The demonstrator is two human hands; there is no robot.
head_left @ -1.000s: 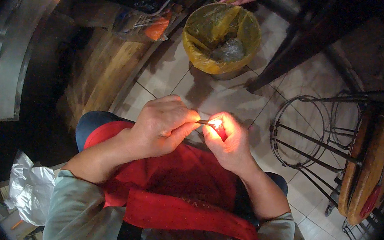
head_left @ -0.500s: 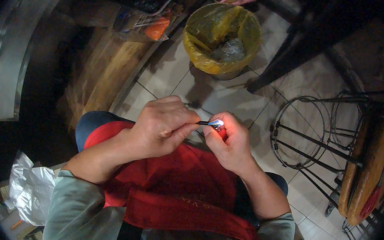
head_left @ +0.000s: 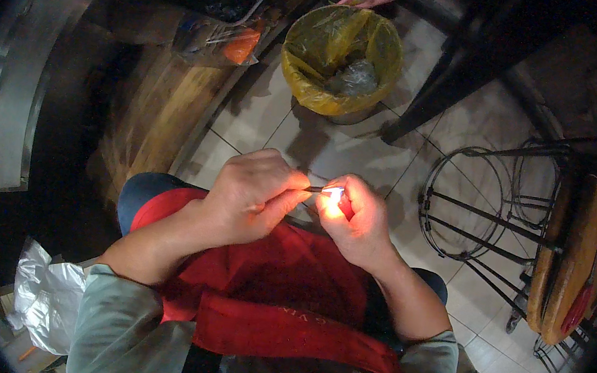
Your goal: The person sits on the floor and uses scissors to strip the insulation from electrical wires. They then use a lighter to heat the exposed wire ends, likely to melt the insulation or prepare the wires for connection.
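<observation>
In front of my red apron (head_left: 282, 266), my two hands are close together. Closed at the fingertips, my left hand (head_left: 246, 192) pinches a thin black cord-like piece (head_left: 316, 189) that points right. My right hand (head_left: 359, 219) is closed around a small red lighter (head_left: 347, 208), mostly hidden by the fingers. A bright flame (head_left: 333, 193) burns at the end of the black piece and lights up the fingers. The glare hides the exact shape of that end.
Ahead on the tiled floor stands a bin (head_left: 337, 106) lined with a yellow bag. Wire-framed stools with a wooden seat (head_left: 577, 270) are at the right. A wooden board (head_left: 168, 105) and a clear bag with an orange item (head_left: 241, 46) lie left. Silver foil (head_left: 50, 298) is at lower left.
The flame has turned from small and bluish to a brighter, warmer glow that spreads over the right thumb. My hands have hardly moved.
</observation>
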